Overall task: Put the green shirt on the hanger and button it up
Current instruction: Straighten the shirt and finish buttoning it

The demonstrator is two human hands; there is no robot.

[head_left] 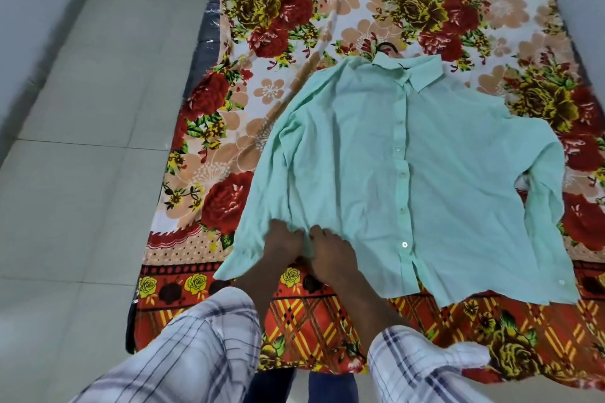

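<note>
— Lying flat on a floral bedspread [294,42], the green shirt [409,173] is buttoned down its placket, a dark hanger hook [388,46] showing above the collar. Where are the hands?

— Side by side at the hem's left corner. The left hand [283,244] and right hand [329,252] both have their fingers curled closed, pinching a fold of the shirt's lower edge between them.

— Sleeves?

— Spread outward across the bedspread.

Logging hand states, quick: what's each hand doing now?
Left hand: closed, pinching the green shirt at its hem.
Right hand: closed, pinching the same hem.
</note>
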